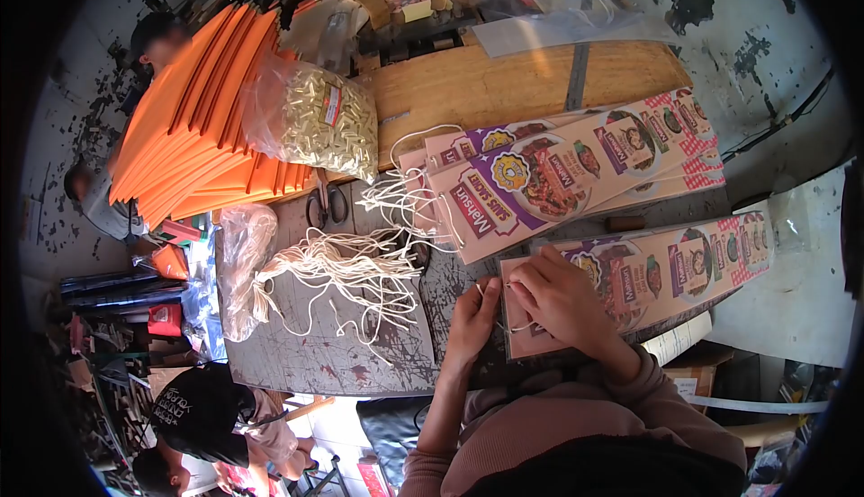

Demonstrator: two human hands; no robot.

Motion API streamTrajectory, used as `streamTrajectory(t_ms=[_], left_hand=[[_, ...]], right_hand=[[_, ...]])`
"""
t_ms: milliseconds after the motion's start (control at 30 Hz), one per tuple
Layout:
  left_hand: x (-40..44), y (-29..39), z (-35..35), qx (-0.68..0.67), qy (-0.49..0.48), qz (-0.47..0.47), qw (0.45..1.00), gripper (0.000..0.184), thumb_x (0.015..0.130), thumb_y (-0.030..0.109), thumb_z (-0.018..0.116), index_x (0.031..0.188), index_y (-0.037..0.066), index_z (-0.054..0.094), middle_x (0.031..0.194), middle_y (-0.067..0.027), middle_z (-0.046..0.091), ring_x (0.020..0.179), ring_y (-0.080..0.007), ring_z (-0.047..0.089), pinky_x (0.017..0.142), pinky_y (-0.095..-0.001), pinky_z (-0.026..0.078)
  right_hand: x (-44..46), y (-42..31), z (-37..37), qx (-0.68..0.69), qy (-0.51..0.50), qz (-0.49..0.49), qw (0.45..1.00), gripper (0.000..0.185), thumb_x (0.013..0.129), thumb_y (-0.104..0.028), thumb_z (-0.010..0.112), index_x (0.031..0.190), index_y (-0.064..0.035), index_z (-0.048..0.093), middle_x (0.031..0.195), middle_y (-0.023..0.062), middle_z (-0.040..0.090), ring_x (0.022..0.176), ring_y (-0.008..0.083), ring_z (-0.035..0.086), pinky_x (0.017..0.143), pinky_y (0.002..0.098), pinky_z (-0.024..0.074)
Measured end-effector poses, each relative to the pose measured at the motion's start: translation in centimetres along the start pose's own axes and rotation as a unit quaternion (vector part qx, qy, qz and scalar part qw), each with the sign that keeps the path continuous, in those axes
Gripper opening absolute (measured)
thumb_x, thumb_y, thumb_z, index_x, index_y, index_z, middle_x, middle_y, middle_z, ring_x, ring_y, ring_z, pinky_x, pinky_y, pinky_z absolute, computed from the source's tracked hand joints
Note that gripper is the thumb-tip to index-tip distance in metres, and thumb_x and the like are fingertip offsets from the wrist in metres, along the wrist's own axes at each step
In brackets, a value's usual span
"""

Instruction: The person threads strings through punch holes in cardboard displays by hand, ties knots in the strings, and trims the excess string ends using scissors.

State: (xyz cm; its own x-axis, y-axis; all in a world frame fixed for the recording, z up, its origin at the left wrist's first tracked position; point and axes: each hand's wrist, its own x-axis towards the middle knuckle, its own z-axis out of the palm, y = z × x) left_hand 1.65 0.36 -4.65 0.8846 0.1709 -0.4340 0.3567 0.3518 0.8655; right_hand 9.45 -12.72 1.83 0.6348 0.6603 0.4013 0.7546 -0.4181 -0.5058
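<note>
A long printed card (661, 272) with food pictures lies before me, its short end toward my hands. My left hand (472, 319) is closed in a pinch just off that end, and a bit of white cord (480, 288) shows at the thumb. Over the card's end, my right hand (565, 301) has its fingers curled together; what they pinch is hidden. A short piece of cord also shows on the card below the right fingers. Beyond lies a stack of similar cards (558, 178) with white cords at their ends.
Loose white cords (351, 268) are bunched on the scratched table, near black scissors (326, 205). A bag of small gold-coloured pieces (331, 119) leans by stacked orange folded sheets (202, 119). A metal ruler (578, 76) lies on the wooden board (450, 92). Other people are at the left.
</note>
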Motion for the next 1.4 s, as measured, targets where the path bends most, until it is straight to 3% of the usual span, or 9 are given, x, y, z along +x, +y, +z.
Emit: streamTrajectory(t_ms=[100,400,500,633,700,833,1133,1333,1400], left_hand=[[0.1,0.5,0.8,0.056,0.008,0.073,0.996,0.014,0.09,0.013,0.049,0.085,0.001,0.055,0.065,0.0052,0.047,0.06,-0.0013,0.039,0.052,-0.0185,0.031],[0.4,-0.6,0.8,0.084,0.026,0.106,0.99,0.009,0.086,0.008,0.051,0.083,0.0,0.055,0.069,0.0039,0.049,0.065,-0.005,0.042,0.06,-0.0204,0.036],[0.1,-1.3,0.5,0.051,0.017,0.116,0.992,0.012,0.088,0.012,0.05,0.083,0.001,0.055,0.067,0.0046,0.047,0.061,-0.0036,0.04,0.053,-0.0195,0.033],[-1.7,-0.5,0.0,0.014,-0.006,0.01,1.0,0.016,0.091,0.015,0.047,0.088,0.002,0.055,0.065,0.0059,0.043,0.055,-0.001,0.035,0.048,-0.0176,0.027],[-2.2,-0.6,-0.3,-0.149,-0.026,-0.047,0.987,0.019,0.093,0.016,0.043,0.095,0.001,0.054,0.063,0.0077,0.039,0.052,0.0007,0.03,0.044,-0.0168,0.022],[-2.5,-0.5,-0.1,-0.156,-0.037,-0.042,0.986,0.02,0.093,0.014,0.041,0.102,0.0,0.052,0.063,0.0083,0.038,0.051,0.0005,0.031,0.046,-0.016,0.023],[-2.1,-0.9,-0.4,-0.072,-0.056,-0.024,0.996,0.018,0.09,0.005,0.045,0.106,0.0,0.05,0.073,0.0041,0.05,0.057,0.001,0.037,0.049,-0.0147,0.028],[-2.2,-0.2,0.2,-0.082,-0.038,0.003,0.996,0.018,0.089,0.005,0.046,0.106,0.0,0.05,0.076,0.0025,0.053,0.057,0.0011,0.038,0.049,-0.0148,0.028],[-2.1,-0.6,-0.1,-0.087,-0.051,0.003,0.995,0.019,0.089,0.004,0.046,0.107,0.001,0.05,0.078,0.0016,0.054,0.057,0.0011,0.037,0.049,-0.0147,0.027]], right_hand=[[-0.1,-0.1,-0.2,-0.005,-0.018,0.005,1.0,0.016,0.069,-0.005,0.063,0.077,-0.0051,0.049,0.072,0.0076,0.05,0.07,0.0252,0.05,0.059,0.0333,0.0434],[-0.4,0.0,0.2,-0.004,-0.005,0.0,1.0,0.016,0.07,-0.006,0.062,0.077,-0.0041,0.048,0.073,0.008,0.051,0.07,0.0253,0.05,0.059,0.0338,0.0437],[-0.8,-0.2,0.1,-0.018,-0.025,0.011,0.999,0.015,0.071,-0.007,0.062,0.078,-0.004,0.049,0.074,0.0076,0.051,0.07,0.025,0.051,0.059,0.0335,0.0441],[-1.6,-0.7,0.1,0.0,-0.029,-0.002,1.0,0.014,0.071,-0.008,0.061,0.078,-0.0043,0.049,0.073,0.0074,0.051,0.07,0.0248,0.051,0.059,0.0333,0.0444],[-1.9,-0.9,0.1,-0.001,-0.05,-0.016,0.999,0.014,0.071,-0.007,0.061,0.078,-0.0046,0.05,0.073,0.007,0.051,0.07,0.0245,0.051,0.06,0.0331,0.0448],[-2.6,-0.7,0.8,-0.001,-0.059,-0.028,0.998,0.013,0.072,-0.009,0.061,0.077,-0.0042,0.05,0.073,0.0071,0.05,0.071,0.024,0.051,0.061,0.033,0.0452],[-2.2,-0.8,0.7,-0.027,-0.08,-0.015,0.996,0.013,0.078,-0.013,0.057,0.077,-0.0024,0.05,0.075,0.0081,0.05,0.076,0.0237,0.051,0.065,0.0332,0.0452],[-2.2,-0.9,0.9,-0.035,-0.121,0.007,0.992,0.018,0.075,-0.013,0.057,0.086,-0.0007,0.049,0.082,0.009,0.05,0.081,0.0246,0.051,0.068,0.0331,0.0448],[-2.3,-0.8,1.2,-0.026,-0.113,0.018,0.993,0.024,0.068,-0.015,0.062,0.085,-0.0037,0.048,0.081,0.0074,0.051,0.082,0.022,0.052,0.069,0.0322,0.046]])
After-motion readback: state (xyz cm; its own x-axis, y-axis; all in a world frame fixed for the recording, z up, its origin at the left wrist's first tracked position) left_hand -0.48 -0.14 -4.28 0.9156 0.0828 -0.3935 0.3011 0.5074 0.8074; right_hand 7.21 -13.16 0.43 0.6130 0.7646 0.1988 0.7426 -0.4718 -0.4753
